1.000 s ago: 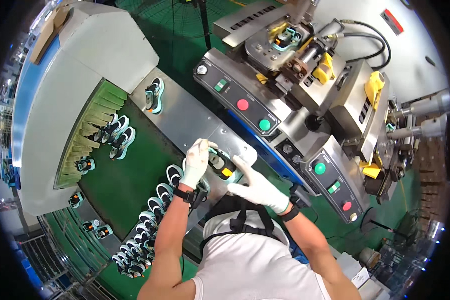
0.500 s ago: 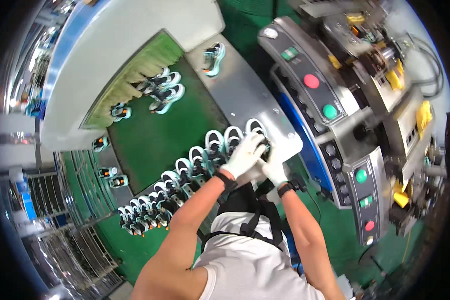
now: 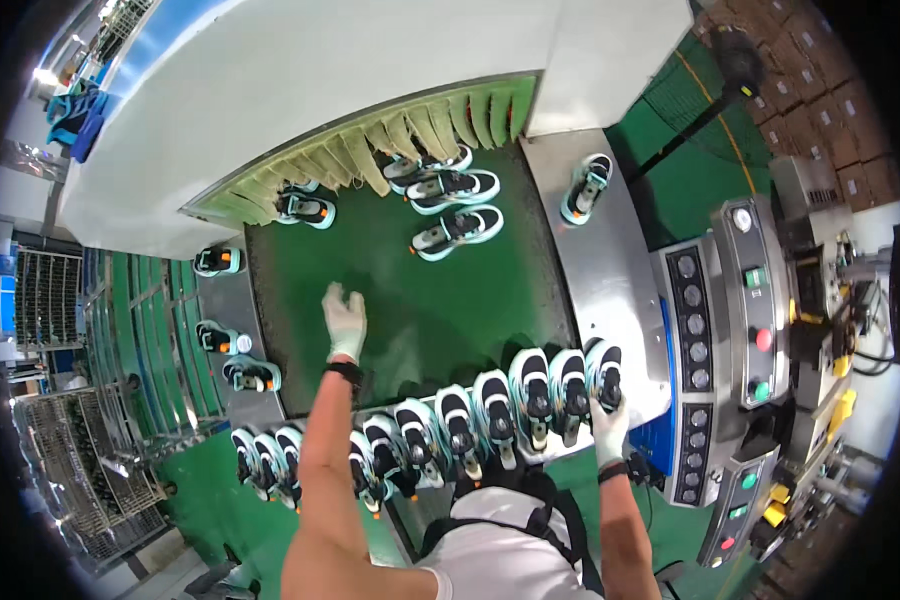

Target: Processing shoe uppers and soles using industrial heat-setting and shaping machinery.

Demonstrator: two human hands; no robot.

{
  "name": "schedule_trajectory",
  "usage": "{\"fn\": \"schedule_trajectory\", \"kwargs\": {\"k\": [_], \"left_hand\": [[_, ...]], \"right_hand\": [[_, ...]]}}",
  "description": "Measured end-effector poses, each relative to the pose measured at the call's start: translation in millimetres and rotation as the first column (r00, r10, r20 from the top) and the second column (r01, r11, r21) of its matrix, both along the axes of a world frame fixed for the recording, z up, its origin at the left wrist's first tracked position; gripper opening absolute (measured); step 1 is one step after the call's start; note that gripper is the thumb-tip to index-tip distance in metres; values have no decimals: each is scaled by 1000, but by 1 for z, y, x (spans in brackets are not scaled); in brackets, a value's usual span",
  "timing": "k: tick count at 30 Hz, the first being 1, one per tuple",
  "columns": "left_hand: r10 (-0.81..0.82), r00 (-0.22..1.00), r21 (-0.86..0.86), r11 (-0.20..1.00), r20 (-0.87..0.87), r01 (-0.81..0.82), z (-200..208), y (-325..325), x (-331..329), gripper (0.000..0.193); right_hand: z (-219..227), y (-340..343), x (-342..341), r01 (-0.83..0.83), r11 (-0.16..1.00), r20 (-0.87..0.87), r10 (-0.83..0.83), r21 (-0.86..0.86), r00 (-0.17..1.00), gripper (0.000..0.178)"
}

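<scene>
My left hand, in a white glove, reaches out over the green conveyor belt with its fingers apart and nothing in them. At the right end of the near row, my right hand, also gloved, grips the heel end of a black-and-white sneaker with a pale teal sole. Its fingers are partly hidden by the shoe. Several matching sneakers stand side by side in a row along the belt's near edge. My left forearm covers part of that row.
Several sneakers lie on the belt before a fringed curtain in a white machine housing. One sneaker sits on the right metal ledge; others on the left ledge. Control panels with buttons stand at right.
My view has turned. My left hand has left the sneaker at the row's right end and moved left over the belt. My right hand stays at that sneaker.
</scene>
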State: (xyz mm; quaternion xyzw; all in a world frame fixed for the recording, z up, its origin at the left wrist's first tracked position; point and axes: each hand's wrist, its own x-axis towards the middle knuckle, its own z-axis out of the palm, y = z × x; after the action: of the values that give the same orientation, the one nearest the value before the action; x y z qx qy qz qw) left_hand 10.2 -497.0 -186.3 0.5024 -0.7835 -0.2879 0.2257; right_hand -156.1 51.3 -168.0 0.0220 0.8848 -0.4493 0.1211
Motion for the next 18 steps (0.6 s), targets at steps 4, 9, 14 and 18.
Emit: {"fn": "schedule_trajectory", "kwargs": {"k": [4,9,14,18], "left_hand": [[19,1000,-209,978,4,-18,4,-145,-30,78],[-72,997,-225,972,-3,69,10,-259,-65,58],[-120,984,-383,922,-135,59,-2,-218,-59,30],[-251,961,-263,941,-118,214,52,-122,-26,24]], "right_hand": [[23,-12,-14,54,998,229,-44,-41,972,50],[18,-18,-15,111,994,249,-111,17,962,57],[8,8,-21,35,999,326,-20,-41,945,61],[74,8,-24,-197,960,285,136,198,949,84]]}}
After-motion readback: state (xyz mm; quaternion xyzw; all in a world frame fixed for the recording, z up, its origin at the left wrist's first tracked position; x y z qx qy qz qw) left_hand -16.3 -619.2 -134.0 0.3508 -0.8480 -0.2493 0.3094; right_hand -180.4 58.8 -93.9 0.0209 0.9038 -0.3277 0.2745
